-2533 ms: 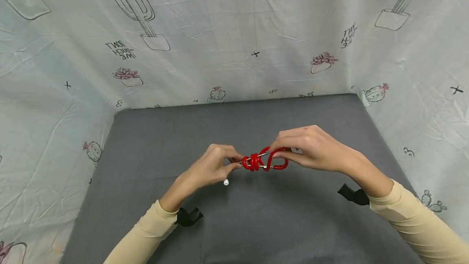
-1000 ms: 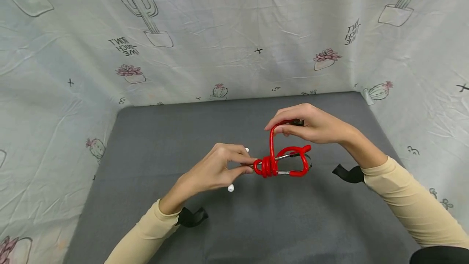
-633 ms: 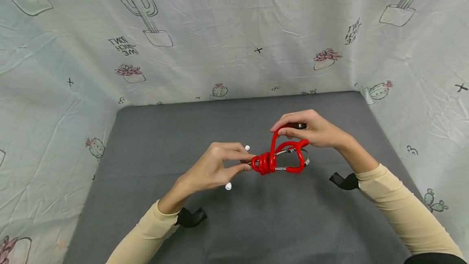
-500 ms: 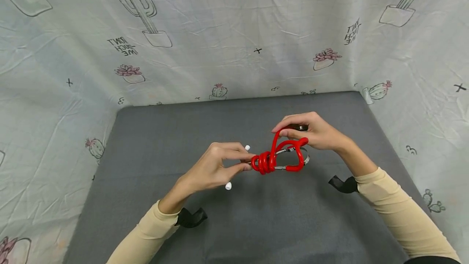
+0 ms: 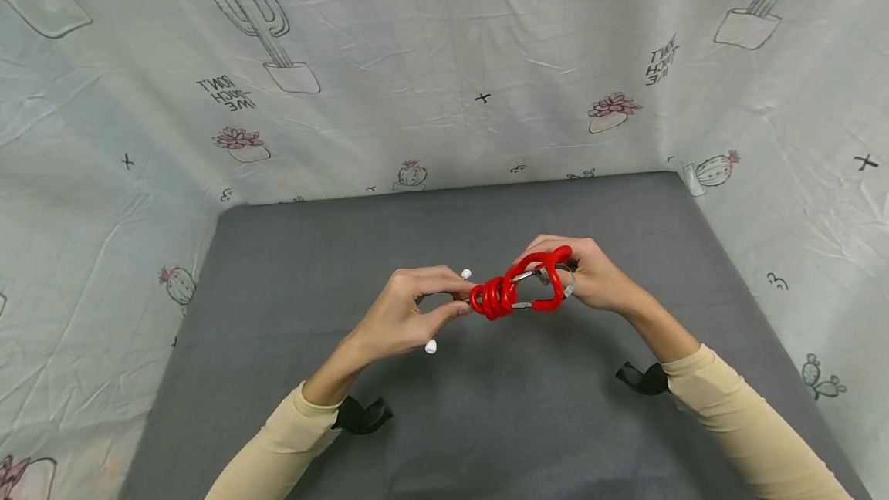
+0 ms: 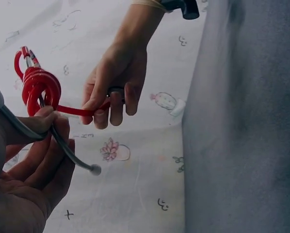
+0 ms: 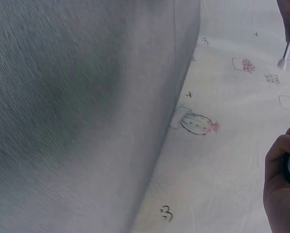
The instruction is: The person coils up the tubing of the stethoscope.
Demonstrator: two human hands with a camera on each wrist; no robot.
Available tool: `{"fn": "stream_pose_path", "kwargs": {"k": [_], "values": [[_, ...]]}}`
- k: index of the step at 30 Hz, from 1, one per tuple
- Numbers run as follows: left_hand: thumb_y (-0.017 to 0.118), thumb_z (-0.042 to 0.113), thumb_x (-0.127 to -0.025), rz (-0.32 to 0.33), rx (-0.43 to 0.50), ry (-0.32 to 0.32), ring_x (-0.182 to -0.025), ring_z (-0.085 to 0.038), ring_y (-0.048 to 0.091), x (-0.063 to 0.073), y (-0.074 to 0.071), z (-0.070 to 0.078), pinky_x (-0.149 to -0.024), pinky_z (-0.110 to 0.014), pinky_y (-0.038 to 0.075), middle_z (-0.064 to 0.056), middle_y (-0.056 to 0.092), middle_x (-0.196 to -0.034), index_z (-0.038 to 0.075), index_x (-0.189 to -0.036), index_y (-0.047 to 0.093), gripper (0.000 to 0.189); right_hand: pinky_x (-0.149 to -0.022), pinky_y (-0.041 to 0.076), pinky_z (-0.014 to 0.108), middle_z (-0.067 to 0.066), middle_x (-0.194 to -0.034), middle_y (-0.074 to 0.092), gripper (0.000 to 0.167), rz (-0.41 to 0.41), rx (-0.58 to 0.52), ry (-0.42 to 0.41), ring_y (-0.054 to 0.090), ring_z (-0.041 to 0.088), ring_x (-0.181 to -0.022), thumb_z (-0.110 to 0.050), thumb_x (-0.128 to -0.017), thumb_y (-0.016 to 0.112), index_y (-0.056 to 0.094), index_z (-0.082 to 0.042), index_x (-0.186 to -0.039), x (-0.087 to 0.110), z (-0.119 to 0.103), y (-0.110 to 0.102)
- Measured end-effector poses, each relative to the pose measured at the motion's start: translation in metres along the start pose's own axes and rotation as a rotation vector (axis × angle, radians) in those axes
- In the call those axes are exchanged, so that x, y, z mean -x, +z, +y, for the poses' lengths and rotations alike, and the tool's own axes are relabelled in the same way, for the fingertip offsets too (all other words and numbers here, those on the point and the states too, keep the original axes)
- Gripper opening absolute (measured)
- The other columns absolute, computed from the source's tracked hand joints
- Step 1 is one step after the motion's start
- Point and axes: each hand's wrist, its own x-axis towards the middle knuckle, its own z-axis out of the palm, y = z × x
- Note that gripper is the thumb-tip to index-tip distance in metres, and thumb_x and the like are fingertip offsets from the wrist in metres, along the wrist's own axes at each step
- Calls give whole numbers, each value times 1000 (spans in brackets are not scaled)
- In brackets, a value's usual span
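A stethoscope with red tubing is held above the grey surface, its tube wound several times into a coil (image 5: 493, 298). At the left end of the coil, my left hand (image 5: 410, 307) pinches the metal ear tubes between thumb and fingers. White ear tips (image 5: 430, 346) stick out on either side of that hand. My right hand (image 5: 597, 276) lies behind the red forked loop (image 5: 558, 284) in the head view. In the left wrist view, it grips the free tubing (image 6: 74, 111) leading from the coil, with the dark, round chest piece (image 6: 116, 91) within its curled fingers.
A grey cloth-covered table (image 5: 312, 253) lies below the hands. White curtains (image 5: 361, 60) printed with cacti enclose it at the back and both sides. Black straps (image 5: 364, 413) hang at the wrists.
The right hand has lowered the tubing from above the coil and passed it behind the forked loop. The coil has shifted slightly left and up. The left hand keeps its pinch.
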Motion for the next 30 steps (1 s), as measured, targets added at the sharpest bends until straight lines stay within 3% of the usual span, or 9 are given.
{"fn": "stream_pose_path", "kwargs": {"k": [4,7,11,15,19,24,30], "values": [[83,-6,-90,59,-23,-31,-90,-19,77,2,2,-4,-78,-28,66,-13,82,-106,-2,-114,82,24,-63,50,24,-4,-92,68,18,100,93,41,57,7,-77,6,-96,76,78,-10,-104,9,2,11],[83,-5,-91,100,-50,-72,-93,-20,77,4,4,-8,-82,-30,67,-11,82,-106,-1,-113,82,22,-57,48,23,0,-88,66,18,121,99,72,52,8,-65,8,-97,73,78,-4,-110,15,2,18],[83,-3,-91,149,-119,-114,-91,-19,76,6,5,-10,-84,-36,67,-9,82,-104,1,-112,83,21,-51,48,22,7,-86,66,24,114,89,52,50,9,-56,11,-99,68,76,0,-119,21,-1,28],[84,-2,-91,184,-202,-112,-85,-16,74,7,8,-13,-77,-32,65,-7,82,-101,2,-110,84,20,-56,50,18,2,-80,65,18,157,202,-26,56,6,-62,7,-97,74,78,-6,-109,24,-5,43],[84,-3,-90,205,-276,-77,-82,-15,72,9,12,-19,-70,-27,60,-7,82,-100,2,-108,83,19,-61,51,13,0,-83,67,7,198,340,-94,57,3,-67,-8,-101,75,77,-6,-108,28,-12,59],[84,-4,-90,205,-318,-55,-84,-16,75,10,17,-24,-73,-27,62,-8,82,-100,0,-108,82,19,-66,52,10,7,-97,75,39,232,445,-144,61,5,-73,-34,-110,59,76,1,-114,32,-24,76],[85,-3,-89,222,-288,-80,-88,-18,78,9,17,-24,-79,-33,65,-8,82,-101,1,-107,82,19,-69,56,13,6,-98,77,41,236,534,-207,66,9,-77,-32,-113,54,76,2,-115,34,-39,89]]}}
